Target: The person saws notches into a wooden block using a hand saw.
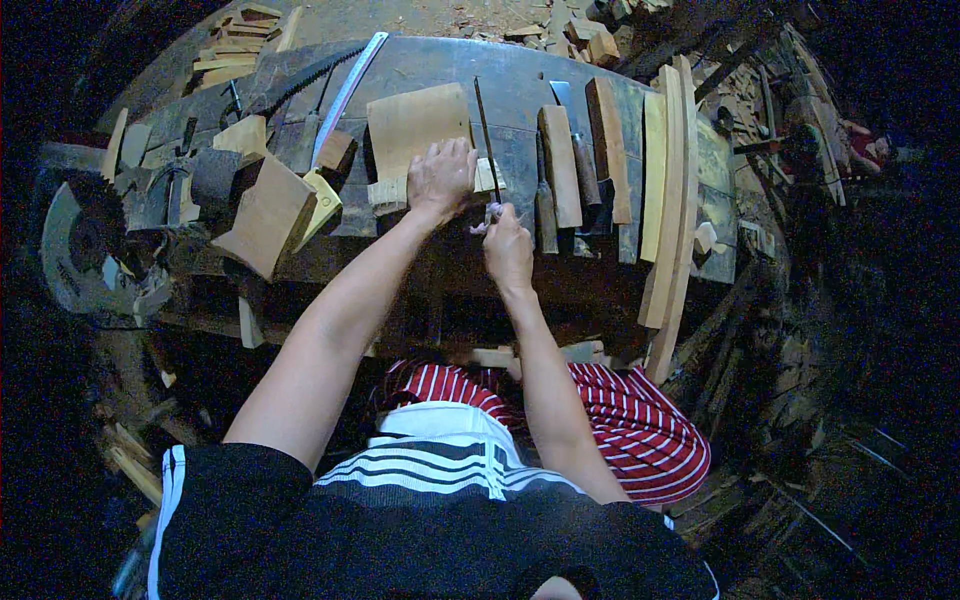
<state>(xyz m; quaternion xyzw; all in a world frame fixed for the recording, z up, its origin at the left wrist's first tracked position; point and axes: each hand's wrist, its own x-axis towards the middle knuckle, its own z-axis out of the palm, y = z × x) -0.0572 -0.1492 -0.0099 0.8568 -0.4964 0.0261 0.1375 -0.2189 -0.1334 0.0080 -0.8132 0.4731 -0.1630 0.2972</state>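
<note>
My left hand (443,180) bears down on a pale wooden strip (390,194), its fingers bent over it. The strip lies across the near end of a broad, curved-edged wooden board (415,115) on the workbench. Closed around a pinkish cloth-wrapped grip is my right hand (510,248). From that grip a long, thin, dark blade (485,130) points away from me, crossing the strip's right end (490,174) close beside my left hand. Whether the blade has teeth cannot be made out.
The dark workbench (520,65) holds a metal ruler (348,95), a toothed saw blade (305,82) and a tilted wood block (268,218) at left. Wood blocks (560,165), chisel-like tools (585,165) and long slats (668,200) lie right. A large round blade (85,240) stands far left.
</note>
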